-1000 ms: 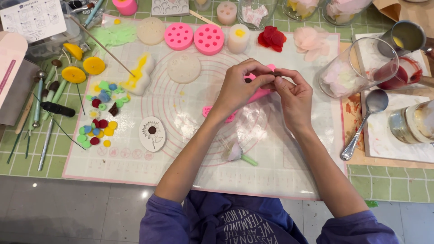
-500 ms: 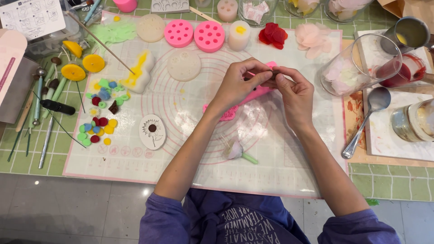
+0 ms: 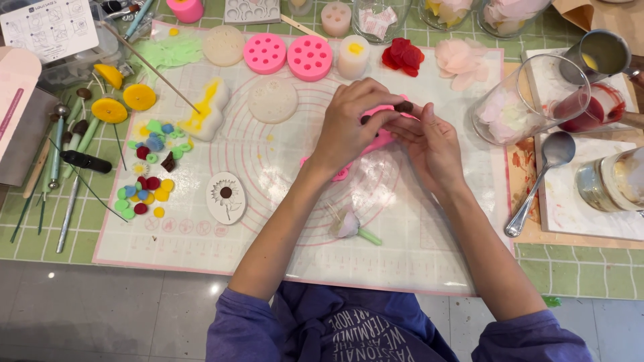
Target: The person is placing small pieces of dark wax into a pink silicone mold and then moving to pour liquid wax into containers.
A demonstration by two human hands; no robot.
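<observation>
Both hands, left hand (image 3: 355, 124) and right hand (image 3: 433, 144), are meeting above the mat (image 3: 282, 221), fingers pinching a largely hidden pink piece (image 3: 382, 137).

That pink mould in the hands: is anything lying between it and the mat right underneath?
Nothing visible does. Both hands, left and right, hold the pink mould just above the white mat, and what shows of the mat below looks bare; the little flower lies nearer the person.

- A pink mold (image 3: 379, 139) is held up in both hands, over the middle of the white mat. It is soft, flat and tilted.
- A small dark brown bit (image 3: 403, 106) sits at its top edge, pinched by fingertips.
</observation>
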